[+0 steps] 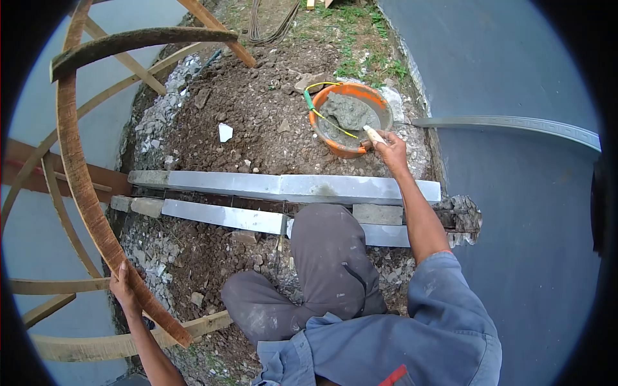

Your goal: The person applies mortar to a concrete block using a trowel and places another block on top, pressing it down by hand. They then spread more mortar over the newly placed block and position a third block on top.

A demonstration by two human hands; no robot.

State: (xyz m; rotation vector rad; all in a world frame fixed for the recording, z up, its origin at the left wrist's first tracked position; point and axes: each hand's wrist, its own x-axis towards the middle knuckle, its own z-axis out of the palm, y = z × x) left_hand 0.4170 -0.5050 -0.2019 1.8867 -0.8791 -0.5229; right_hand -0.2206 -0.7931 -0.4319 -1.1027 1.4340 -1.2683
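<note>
At the lower left, my left hand (127, 291) is closed round the edge of a long wooden board (87, 186). My right hand (391, 153) grips the pale handle of a trowel (373, 134) at the front rim of an orange bucket (340, 149). Grey mortar (349, 112) is heaped inside the bucket, and the trowel's blade is mostly hidden. A yellow wire handle with a green grip (308, 100) hangs over the bucket's left side.
Two rows of light blocks (225, 183) run across in front of my knees, with a narrow gap between them. Wooden beams (119, 55) cross at the left. A metal strip (515, 121) extends along the right wall (521, 212). Rubble and soil (257, 96) surround the bucket.
</note>
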